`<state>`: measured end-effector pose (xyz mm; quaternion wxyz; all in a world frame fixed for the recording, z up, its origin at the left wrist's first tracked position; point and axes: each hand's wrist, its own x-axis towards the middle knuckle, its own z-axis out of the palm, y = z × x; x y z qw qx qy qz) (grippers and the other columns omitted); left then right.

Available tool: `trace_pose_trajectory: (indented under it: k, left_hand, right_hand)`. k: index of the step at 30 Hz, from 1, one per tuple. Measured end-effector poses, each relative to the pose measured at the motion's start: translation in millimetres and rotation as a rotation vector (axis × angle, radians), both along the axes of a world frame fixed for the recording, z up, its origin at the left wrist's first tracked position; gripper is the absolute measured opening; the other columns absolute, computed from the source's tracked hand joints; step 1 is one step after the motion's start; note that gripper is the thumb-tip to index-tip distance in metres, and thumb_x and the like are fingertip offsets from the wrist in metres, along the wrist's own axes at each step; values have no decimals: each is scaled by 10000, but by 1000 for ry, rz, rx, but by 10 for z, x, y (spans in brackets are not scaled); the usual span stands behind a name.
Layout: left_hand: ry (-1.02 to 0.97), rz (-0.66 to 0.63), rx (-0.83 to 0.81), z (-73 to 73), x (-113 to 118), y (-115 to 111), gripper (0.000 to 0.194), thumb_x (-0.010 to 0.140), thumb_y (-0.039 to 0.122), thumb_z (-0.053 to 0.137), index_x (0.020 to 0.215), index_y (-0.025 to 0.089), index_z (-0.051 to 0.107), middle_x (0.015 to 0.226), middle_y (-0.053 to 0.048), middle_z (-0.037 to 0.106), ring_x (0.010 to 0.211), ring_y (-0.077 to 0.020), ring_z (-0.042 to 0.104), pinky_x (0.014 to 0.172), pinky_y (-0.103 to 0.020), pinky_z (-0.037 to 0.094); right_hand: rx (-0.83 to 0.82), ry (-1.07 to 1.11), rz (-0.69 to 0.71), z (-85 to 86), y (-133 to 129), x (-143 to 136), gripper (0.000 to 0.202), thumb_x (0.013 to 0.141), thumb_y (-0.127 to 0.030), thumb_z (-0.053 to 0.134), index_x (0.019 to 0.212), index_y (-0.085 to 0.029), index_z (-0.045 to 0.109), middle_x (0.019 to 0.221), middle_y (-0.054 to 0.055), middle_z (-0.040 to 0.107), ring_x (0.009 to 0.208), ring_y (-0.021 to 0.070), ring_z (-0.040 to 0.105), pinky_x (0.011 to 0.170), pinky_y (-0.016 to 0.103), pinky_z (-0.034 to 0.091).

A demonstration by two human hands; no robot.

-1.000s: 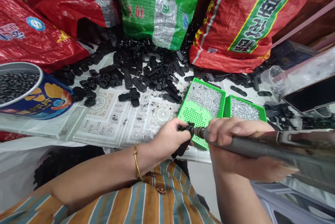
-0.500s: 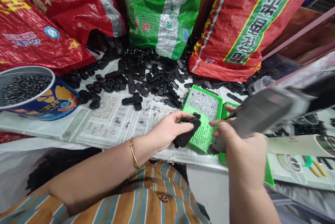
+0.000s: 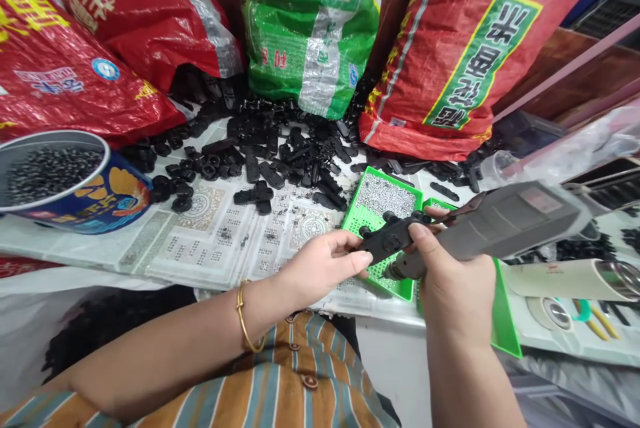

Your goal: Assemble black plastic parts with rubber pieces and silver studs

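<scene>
The black part [image 3: 391,239] has moved between left hand [image 3: 323,269] and right hand [image 3: 457,291].

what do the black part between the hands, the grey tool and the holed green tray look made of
Black part: probably satin moulded plastic, given its rounded, raised details. Grey tool: dull plastic or coated metal; the even grey leaves it open. Green tray: likely smooth plastic, evenly coloured with regular holes.

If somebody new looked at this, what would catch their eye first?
Probably the big red sack at the back right and the green sack beside it. Nearer, a black part spans the left hand and the right hand, which grips a grey tool. At the left edge stands a blue tub.
</scene>
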<state>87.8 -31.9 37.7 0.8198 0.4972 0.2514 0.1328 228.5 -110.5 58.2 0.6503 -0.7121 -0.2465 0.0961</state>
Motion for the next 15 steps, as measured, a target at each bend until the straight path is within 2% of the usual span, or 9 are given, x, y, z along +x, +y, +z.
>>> trace_pose_trajectory:
  k: [3,5,9,12,15]
  left_hand:
    - [-9,41,54,17,5,-23,111,769,248,570,796,143,548,713,-15,596,698,-119,596,699,-256,447]
    - [7,62,30,14,6,-27,118,776,258,559,806,145,545,687,-20,608,683,-119,594,692,-258,450]
    - [39,154,-160,-62,-9,-38,132,792,284,532,807,155,509,664,11,556,619,-89,542,698,-287,479]
    - [50,180,-237,-136,-25,-57,129,786,272,541,784,161,474,641,39,492,572,-62,477,689,-288,500]
    - [94,150,-160,-188,-34,-69,141,804,298,516,769,172,464,499,83,373,460,-54,365,587,-261,498]
  right_hand:
    - [-22,-9,12,2,-10,-9,298,617,-328,753,838,-161,645,840,24,623,562,108,558,508,268,460]
    - [-11,-21,1,24,-27,1,266,637,-333,737,814,-160,640,795,20,624,547,110,554,512,276,451]
    - [229,-55,-97,47,-84,81,256,718,-378,648,864,-170,616,547,-33,551,458,116,505,492,282,416]
    - [354,-66,-72,-32,-138,165,375,744,-498,537,895,-158,587,459,-45,499,414,134,480,457,291,401]
    - [368,-34,-37,-174,-173,228,443,725,-573,480,866,-162,562,451,-45,496,396,140,478,442,298,396]
